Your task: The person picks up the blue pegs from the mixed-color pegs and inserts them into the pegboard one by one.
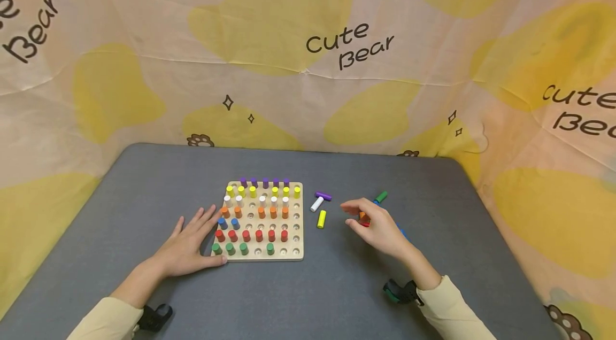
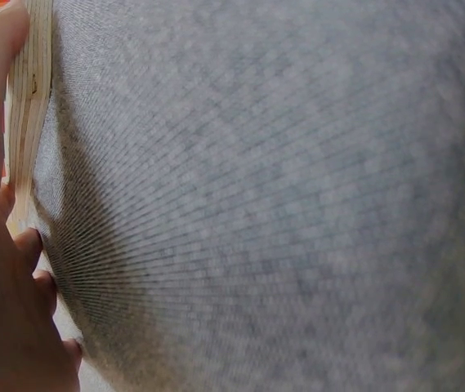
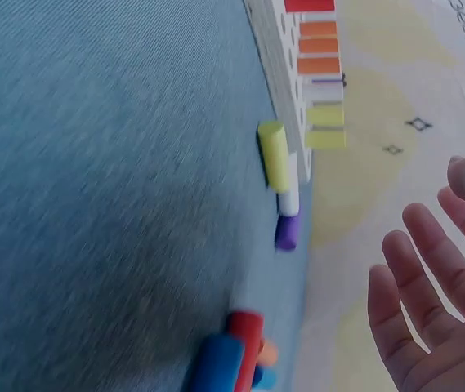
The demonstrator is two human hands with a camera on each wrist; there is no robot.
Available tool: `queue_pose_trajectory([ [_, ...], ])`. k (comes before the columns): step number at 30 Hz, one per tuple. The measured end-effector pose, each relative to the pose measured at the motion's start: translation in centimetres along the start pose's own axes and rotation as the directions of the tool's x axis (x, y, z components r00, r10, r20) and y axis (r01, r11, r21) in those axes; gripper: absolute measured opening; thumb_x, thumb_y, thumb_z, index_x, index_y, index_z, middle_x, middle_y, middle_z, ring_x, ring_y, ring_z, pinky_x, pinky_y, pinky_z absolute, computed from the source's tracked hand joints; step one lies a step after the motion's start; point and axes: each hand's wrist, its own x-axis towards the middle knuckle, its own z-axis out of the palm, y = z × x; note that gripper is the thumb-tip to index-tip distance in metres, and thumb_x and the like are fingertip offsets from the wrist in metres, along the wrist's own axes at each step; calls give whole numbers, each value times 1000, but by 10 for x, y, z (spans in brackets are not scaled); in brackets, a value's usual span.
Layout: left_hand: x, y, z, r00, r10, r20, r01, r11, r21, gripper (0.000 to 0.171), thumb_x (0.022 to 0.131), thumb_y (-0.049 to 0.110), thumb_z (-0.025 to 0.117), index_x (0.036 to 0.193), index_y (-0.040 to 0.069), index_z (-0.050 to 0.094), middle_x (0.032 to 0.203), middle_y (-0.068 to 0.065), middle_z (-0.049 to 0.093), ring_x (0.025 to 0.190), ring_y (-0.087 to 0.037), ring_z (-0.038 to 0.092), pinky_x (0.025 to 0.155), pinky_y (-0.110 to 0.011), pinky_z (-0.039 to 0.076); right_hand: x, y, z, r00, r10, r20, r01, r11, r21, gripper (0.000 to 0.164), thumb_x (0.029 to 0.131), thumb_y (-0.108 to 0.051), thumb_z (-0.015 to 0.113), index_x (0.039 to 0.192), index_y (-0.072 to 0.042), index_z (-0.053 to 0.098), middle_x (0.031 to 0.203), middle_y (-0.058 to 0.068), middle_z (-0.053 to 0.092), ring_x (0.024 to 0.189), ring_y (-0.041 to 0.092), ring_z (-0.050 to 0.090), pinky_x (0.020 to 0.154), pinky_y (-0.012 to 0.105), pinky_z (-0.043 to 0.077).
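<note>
A wooden pegboard (image 1: 291, 221) carries rows of purple, yellow, white, orange, blue, red and green pegs, with some holes bare. My left hand (image 1: 185, 254) rests at its left side, fingers spread, the thumb on the front left corner. In the left wrist view, the fingertips lie along the board's edge (image 2: 38, 82). To the right of the board, my right hand (image 1: 377, 225) hovers with relaxed fingers and an unoccupied gap between thumb and forefinger. Under and behind it lie a green peg (image 1: 382, 196), a red peg (image 3: 247, 327) and a blue peg (image 3: 218, 359), partly hidden in the head view.
Between the board and my right hand lie a purple peg (image 1: 323, 196), a white peg (image 1: 316, 204) and a yellow peg (image 1: 321, 219). The grey table (image 1: 308, 302) ends at a printed cloth backdrop (image 1: 269, 94). Dark straps circle both wrists.
</note>
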Motion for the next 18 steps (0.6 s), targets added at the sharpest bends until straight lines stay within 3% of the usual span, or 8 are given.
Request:
queue_pose_trajectory([
  [5,0,1,-1,1000,0,0,0,1000,7,104,68,72,61,148,20,19,153,-13,18,139,-39,13,103,-67,5,-10,10,-6,998,36,-46,-36,999,-14,31,80,-8,70,109,-15,62,94,-2,64,79,11,60,64,29,52],
  [11,1,1,-1,1000,1,0,-1,1000,9,104,68,71,61,148,19,20,153,-14,18,139,-39,14,103,-67,5,-21,20,-11,995,87,-48,-88,996,-12,34,79,-7,71,112,-13,61,93,2,65,76,7,58,61,25,52],
  [18,1,-1,1,1000,-3,2,3,1000,6,105,68,72,61,148,20,20,153,-14,18,139,-39,13,103,-66,4,-33,28,-15,987,149,-59,-154,985,-79,33,77,-6,72,109,-7,62,90,1,64,73,9,56,58,25,49],
])
